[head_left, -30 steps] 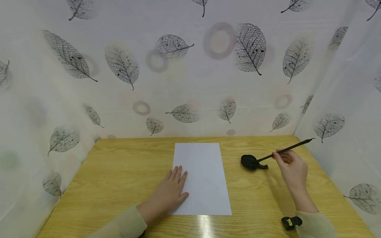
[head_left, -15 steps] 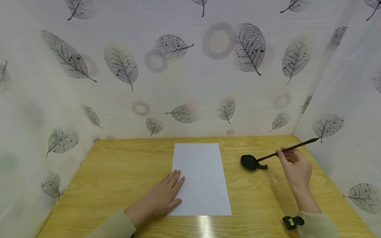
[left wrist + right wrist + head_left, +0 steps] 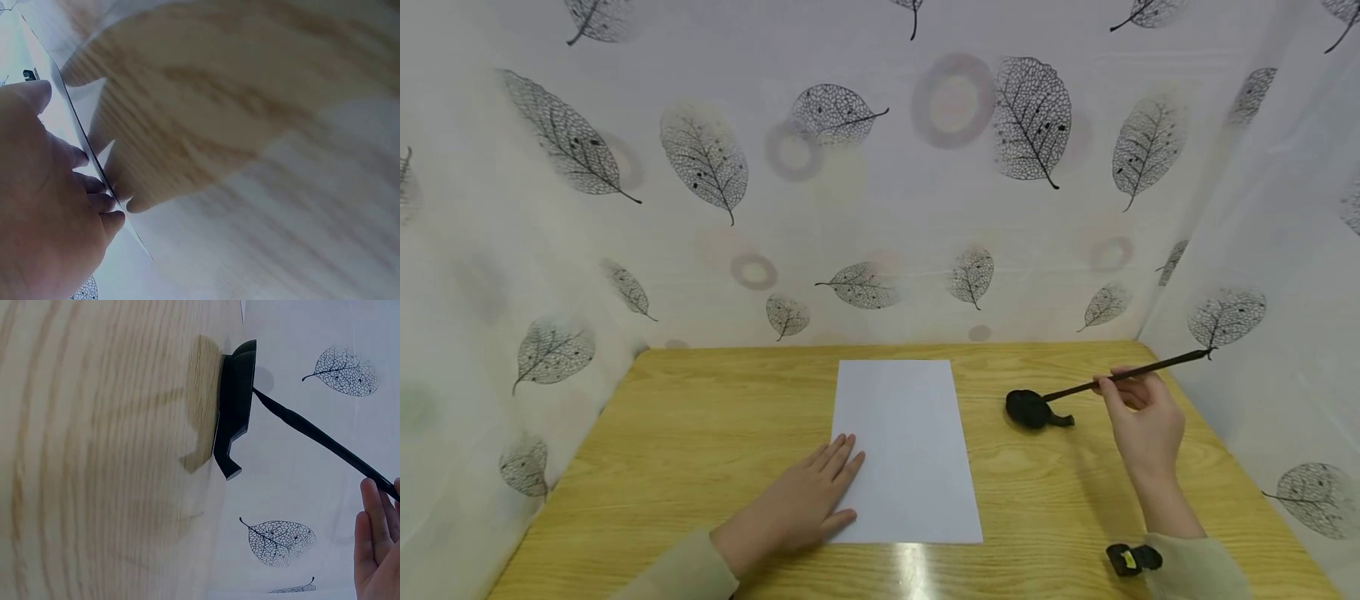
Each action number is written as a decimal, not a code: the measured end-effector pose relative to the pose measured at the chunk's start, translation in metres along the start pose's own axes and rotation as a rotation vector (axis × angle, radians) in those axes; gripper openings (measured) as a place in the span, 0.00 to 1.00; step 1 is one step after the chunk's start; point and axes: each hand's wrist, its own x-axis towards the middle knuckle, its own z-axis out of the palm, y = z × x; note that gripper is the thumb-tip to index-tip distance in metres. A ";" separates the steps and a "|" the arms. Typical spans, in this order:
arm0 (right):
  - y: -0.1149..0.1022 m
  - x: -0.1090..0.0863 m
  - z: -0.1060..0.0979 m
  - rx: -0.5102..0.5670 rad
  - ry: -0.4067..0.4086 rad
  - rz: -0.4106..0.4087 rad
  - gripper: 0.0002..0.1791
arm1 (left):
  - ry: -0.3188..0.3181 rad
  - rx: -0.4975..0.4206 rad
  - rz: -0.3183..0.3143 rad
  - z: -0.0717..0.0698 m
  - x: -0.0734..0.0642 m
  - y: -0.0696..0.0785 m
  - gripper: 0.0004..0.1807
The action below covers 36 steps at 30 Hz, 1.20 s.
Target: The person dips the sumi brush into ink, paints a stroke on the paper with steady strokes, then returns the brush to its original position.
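Note:
My right hand (image 3: 1146, 425) pinches a dark calligraphy brush (image 3: 1165, 363) partway along its handle. The brush slants down to the left, its tip at a black inkstone (image 3: 1026, 410); in the right wrist view the brush (image 3: 319, 434) meets the upper rim of the inkstone (image 3: 236, 394), which hides the bristles. Flat on a white sheet of paper (image 3: 902, 450) rests my left hand (image 3: 801, 504), fingers spread over its lower left edge. The left wrist view shows that hand (image 3: 50, 200) along the edge of the paper.
A glossy wood-grain table (image 3: 715, 425) carries everything. Leaf-printed white cloth (image 3: 880, 208) hangs behind it and on both sides. A black strap buckle (image 3: 1131, 560) sits at the right sleeve.
My left hand has slid left and slightly nearer across the paper. The right hand has shifted slightly right, and the brush leans flatter, its tip still at the inkstone.

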 end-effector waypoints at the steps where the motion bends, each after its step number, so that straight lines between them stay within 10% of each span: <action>1: 0.000 0.000 0.000 0.004 0.001 0.000 0.12 | 0.000 0.002 0.001 0.000 0.000 0.000 0.41; 36: 0.008 0.006 -0.020 -0.056 0.020 0.024 0.12 | -0.029 0.011 -0.005 -0.003 0.000 0.003 0.41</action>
